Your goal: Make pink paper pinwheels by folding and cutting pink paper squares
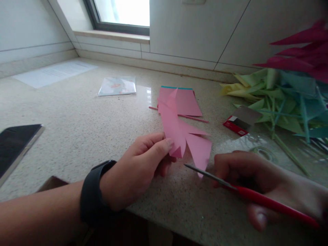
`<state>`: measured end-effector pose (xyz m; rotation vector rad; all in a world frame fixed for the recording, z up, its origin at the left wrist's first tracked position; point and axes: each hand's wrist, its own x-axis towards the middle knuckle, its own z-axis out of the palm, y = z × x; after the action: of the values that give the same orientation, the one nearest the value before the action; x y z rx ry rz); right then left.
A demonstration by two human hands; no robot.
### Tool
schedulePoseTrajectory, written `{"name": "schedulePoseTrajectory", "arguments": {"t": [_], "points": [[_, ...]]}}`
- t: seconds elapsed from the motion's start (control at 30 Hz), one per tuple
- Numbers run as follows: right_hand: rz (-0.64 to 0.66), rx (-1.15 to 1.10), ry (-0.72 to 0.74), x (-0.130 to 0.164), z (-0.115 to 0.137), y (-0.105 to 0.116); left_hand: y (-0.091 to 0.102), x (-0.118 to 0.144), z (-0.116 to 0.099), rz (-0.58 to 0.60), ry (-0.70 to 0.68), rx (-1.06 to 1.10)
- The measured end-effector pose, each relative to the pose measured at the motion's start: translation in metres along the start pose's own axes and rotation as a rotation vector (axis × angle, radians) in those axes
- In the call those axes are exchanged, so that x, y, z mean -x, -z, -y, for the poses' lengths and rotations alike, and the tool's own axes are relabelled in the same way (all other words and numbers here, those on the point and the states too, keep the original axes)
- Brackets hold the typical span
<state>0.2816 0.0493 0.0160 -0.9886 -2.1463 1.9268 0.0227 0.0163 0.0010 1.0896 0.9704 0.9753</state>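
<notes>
Right hand (258,181) grips red-handled scissors (246,193), blades closed, tip just beside the pink paper (179,131). Left hand (138,167) pinches the paper's cut lower end on the stone counter (77,119).

Daylight from window (123,12), counter (77,130) glare, blurred right edge

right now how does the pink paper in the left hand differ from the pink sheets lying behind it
The folded pink paper is pinched by the left hand; the pink sheets lie untouched on the counter. The folded paper is narrow with cut, pointed flaps; the sheets are flat and squarish. Both are the same pink.
</notes>
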Motion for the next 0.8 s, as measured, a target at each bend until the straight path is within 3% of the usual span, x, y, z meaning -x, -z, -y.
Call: {"name": "schedulePoseTrajectory", "arguments": {"t": [0.1, 0.27, 0.4, 0.6, 0.8], "points": [[0.019, -0.174, -0.039, -0.002, 0.001, -0.001, 0.0, -0.001, 0.0, -0.012, 0.013, -0.064], [-0.052, -0.233, 0.111, -0.003, 0.003, 0.002, -0.001, 0.001, -0.005, 0.04, 0.038, -0.117], [-0.172, -0.193, 0.223, -0.005, 0.003, 0.007, 0.002, 0.002, -0.003, 0.061, 0.033, -0.154], [-0.419, -0.122, 0.202, -0.007, -0.003, 0.011, 0.004, 0.002, 0.0, 0.106, -0.033, -0.094], [-0.484, -0.048, 0.235, -0.01, -0.005, 0.013, 0.006, 0.004, -0.003, 0.112, -0.061, -0.108]]}}
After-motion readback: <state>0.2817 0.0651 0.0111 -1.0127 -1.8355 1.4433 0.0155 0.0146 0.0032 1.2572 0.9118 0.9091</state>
